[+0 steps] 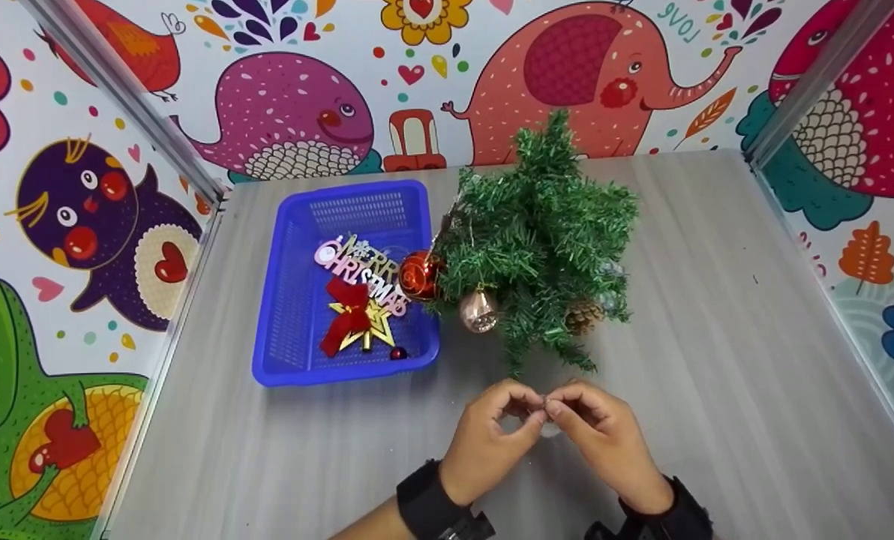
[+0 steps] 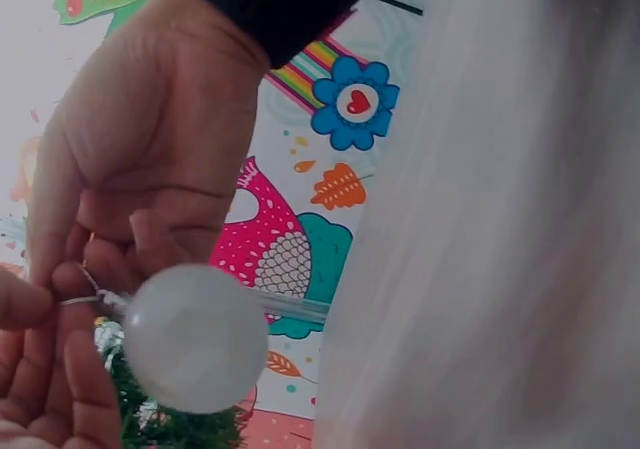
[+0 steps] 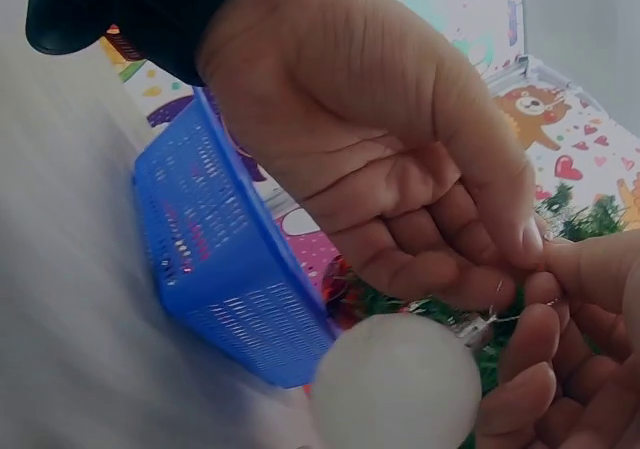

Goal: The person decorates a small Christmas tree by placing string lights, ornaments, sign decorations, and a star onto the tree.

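Observation:
A white ball ornament [image 2: 195,337] with a silvery cap hangs from a thin string loop [image 2: 82,299]. My left hand [image 1: 492,439] and my right hand [image 1: 604,439] meet at the fingertips, pinching this string between thumbs and forefingers. In the head view the ball mostly hides beneath the fingers; both wrist views show it whole or nearly so. Just beyond my hands stands a small green Christmas tree [image 1: 537,240]. On its branches are a red ball ornament [image 1: 420,275], a pinkish ball ornament [image 1: 478,311] and a pine cone [image 1: 582,316].
Left of the tree stands a blue plastic basket [image 1: 267,330]. In it lie a Merry Christmas sign [image 1: 349,262], a red bow [image 1: 348,315], a gold star [image 1: 378,326] and a small dark red ball [image 1: 397,353]. Patterned panels [image 1: 289,105] enclose the grey table [image 1: 754,360].

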Demonstrator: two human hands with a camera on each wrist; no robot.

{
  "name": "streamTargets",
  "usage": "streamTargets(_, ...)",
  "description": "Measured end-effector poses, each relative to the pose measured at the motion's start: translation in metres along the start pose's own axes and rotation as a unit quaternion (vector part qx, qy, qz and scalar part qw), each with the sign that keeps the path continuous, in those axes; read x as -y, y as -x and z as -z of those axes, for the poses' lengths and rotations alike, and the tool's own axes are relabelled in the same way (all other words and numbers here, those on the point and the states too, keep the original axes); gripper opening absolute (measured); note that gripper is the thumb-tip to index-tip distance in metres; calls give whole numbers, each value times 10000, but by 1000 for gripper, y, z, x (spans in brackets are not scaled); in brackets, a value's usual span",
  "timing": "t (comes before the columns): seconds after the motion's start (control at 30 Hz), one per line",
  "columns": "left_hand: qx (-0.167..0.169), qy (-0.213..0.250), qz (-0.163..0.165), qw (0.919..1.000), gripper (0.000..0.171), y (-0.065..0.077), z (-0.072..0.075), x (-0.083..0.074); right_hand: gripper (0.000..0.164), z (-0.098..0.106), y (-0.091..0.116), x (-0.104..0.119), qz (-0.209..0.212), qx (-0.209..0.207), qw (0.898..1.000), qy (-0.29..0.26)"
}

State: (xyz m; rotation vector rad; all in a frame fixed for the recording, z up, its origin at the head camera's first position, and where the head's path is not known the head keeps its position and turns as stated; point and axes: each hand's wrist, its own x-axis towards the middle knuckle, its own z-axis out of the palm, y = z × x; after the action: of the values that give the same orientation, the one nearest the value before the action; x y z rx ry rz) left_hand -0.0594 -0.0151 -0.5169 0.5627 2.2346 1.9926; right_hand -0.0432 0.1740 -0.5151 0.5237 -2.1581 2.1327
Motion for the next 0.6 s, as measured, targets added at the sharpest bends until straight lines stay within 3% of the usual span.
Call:
streamTargets(0.17, -65, 227, 115, 9997, 4, -1, -5, 5, 21, 2, 8, -8, 1, -186, 9995, 255)
streamTargets(0.27, -151, 257, 230, 9993, 4, -5, -11, 4, 27, 6, 9, -10, 334, -469, 9954, 760)
streamTargets(0.33, -240, 89, 133, 9996, 6, -11, -17, 1, 32, 10, 8, -11, 739, -678, 9879, 1185)
streamTargets(0.47, -520, -662, -485, 9953, 8, -25, -31, -4, 39, 22, 1, -9, 1343, -1034, 9624, 2123)
streamTargets(0.53, -706, -1184, -876, 9866, 9, -33, -37, -6, 40, 27, -3, -7, 1467, -1133, 9500, 2512)
streamTargets(0.6, -898, -1831, -1250, 9710, 10, -38, -42, -6, 38, 31, -6, -6, 1489, -1165, 9395, 2856)
